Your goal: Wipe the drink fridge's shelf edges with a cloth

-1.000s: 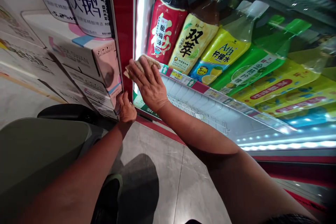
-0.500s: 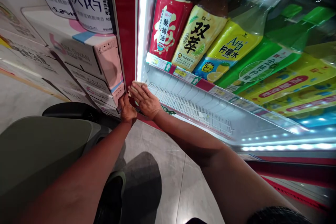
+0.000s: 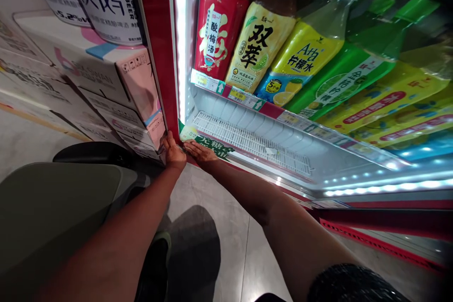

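Low down, at the bottom left corner of a lit drinks cooler, my two hands are close together. My left hand (image 3: 174, 152) has its fingers bent around the edge of the red frame (image 3: 163, 63), beside the pink box (image 3: 139, 87). My right hand (image 3: 201, 152) presses palm down on the bottom edge of the cooler front, fingers stretched toward the corner. The pale cloth seen under this palm earlier is now hidden beneath it. Just above the right hand, a green sticker with white and green lettering (image 3: 214, 144) is on the glass.
Bottles of drink (image 3: 262, 42) stand on a shelf with price tags (image 3: 244, 99). Below lies a white wire rack (image 3: 247, 137). Beer cartons (image 3: 88, 85) and large cans (image 3: 106, 4) are stacked at left. A grey-topped stool or case (image 3: 60, 212) stands by my left arm.
My right hand has slid down from the frame's inner corner to the bottom edge, uncovering the sticker. My left hand stays at the frame edge. The view has shifted slightly.
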The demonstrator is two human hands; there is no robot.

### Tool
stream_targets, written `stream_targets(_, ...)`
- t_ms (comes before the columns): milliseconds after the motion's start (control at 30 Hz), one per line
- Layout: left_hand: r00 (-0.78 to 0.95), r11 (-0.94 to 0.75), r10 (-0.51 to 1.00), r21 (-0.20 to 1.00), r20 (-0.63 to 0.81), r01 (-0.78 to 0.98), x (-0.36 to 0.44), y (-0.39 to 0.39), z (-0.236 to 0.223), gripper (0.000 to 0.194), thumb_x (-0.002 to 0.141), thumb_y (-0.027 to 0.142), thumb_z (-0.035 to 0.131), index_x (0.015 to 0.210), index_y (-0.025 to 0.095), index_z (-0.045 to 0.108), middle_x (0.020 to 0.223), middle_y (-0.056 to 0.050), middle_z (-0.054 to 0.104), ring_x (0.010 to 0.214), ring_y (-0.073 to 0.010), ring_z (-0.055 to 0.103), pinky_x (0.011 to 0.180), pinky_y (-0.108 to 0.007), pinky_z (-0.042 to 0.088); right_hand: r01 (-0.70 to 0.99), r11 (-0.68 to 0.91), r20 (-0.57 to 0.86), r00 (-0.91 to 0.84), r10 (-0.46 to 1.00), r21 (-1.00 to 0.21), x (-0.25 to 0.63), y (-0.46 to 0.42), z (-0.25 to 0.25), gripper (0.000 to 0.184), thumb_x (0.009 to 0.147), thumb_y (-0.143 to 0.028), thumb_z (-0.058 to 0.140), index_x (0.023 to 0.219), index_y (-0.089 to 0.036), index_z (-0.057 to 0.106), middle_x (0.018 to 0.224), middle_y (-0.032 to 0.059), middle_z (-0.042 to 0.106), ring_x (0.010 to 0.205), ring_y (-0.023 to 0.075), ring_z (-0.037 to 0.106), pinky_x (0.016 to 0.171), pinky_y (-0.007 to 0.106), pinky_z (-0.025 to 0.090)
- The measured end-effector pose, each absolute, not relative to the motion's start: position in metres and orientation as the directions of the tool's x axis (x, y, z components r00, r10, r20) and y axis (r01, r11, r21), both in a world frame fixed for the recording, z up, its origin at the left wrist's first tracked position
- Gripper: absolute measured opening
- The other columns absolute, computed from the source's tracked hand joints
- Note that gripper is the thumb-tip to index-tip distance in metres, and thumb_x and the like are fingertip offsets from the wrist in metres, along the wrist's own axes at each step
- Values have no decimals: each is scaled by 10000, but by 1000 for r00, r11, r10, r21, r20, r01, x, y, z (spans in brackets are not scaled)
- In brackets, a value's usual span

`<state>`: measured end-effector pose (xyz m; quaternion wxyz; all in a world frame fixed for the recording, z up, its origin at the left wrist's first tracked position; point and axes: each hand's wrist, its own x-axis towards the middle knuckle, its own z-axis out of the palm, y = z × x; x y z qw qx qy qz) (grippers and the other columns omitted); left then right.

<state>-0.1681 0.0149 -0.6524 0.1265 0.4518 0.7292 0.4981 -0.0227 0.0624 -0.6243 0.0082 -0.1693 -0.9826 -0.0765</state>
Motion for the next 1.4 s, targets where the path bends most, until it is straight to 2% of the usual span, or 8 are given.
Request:
stream_targets(233, -596, 195, 786, 848, 165, 493, -149, 14, -641, 996, 670, 37, 580, 1599, 161, 244, 1650, -237, 238, 1535, -377, 280, 1239, -555, 285, 390, 913, 314, -887, 339, 118, 44, 52, -622, 664, 979, -37, 299, 1624, -169, 217, 1623, 32, 408, 1513, 135, 351, 1275, 328, 344)
stream_targets(400, -572, 195, 805, 841, 157, 505, -140, 14, -647, 1036, 675, 27, 566, 1619, 175, 166, 1690, -227, 126, 1568, -367, 170, 1252, -571, 238, 358, 918, 306, -905, 295, 174, 83, 43, -638, 607, 982, -9, 313, 1572, -139, 361, 1517, 53, 557, 1395, 128, 530, 1179, 297, 481)
stream_targets(600, -527, 189, 836, 819, 156, 542, -130, 10, -647, 1043, 689, 43, 577, 1623, 142, 125, 1692, -250, 23, 1564, -401, 155, 1223, -611, 279, 431, 887, 356, -865, 354, 165, 109, 35, -631, 639, 993, -31, 330, 1606, -208, 280, 1580, 7, 467, 1454, 127, 452, 1241, 316, 404)
stream_targets(733, -475, 157, 857, 775, 201, 612, -120, 4, -636, 1067, 672, 34, 581, 1621, 83, 96, 1683, -259, -88, 1579, -385, 30, 1257, -598, 197, 429, 858, 404, -864, 300, 281, 139, 25, -636, 571, 984, 3, 359, 1523, -160, 449, 1462, 8, 606, 1335, 100, 586, 1181, 244, 455)
stream_targets(867, -274, -32, 886, 640, 373, 768, -111, -3, -624, 959, 697, 54, 587, 1586, 40, 230, 1682, -271, -58, 1567, -361, -121, 1271, -609, 59, 430, 852, 398, -868, 298, 299, 169, 18, -633, 571, 979, 14, 374, 1510, -175, 471, 1452, 9, 617, 1337, 91, 583, 1192, 241, 428)
stream_targets(1033, -27, -218, 898, 496, 440, 840, -105, -6, -622, 825, 724, 54, 581, 1528, 94, 401, 1694, -237, -33, 1558, -370, -137, 1250, -653, 6, 553, 784, 462, -795, 393, 283, 211, 5, -628, 579, 1017, -91, 456, 1572, -230, 368, 1447, -5, 618, 1353, 129, 573, 1211, 294, 385)
stream_targets(1233, 16, -197, 919, 424, 395, 884, -104, -5, -625, 876, 725, 40, 593, 1565, 135, 360, 1685, -210, -161, 1543, -402, -169, 1244, -663, 57, 551, 826, 386, -792, 473, 118, 269, -11, -642, 574, 1031, -74, 397, 1543, -333, 415, 1371, -48, 684, 1244, 80, 646, 1140, 222, 411)
stream_targets(1400, 26, -201, 919, 412, 392, 889, -107, -3, -627, 922, 696, 74, 632, 1567, 105, 329, 1672, -237, -191, 1541, -427, -184, 1232, -686, 34, 685, 714, 289, -719, 632, 146, 311, -21, -635, 549, 1040, -138, 396, 1534, -378, 422, 1442, -45, 628, 1337, 155, 579, 1200, 378, 374)
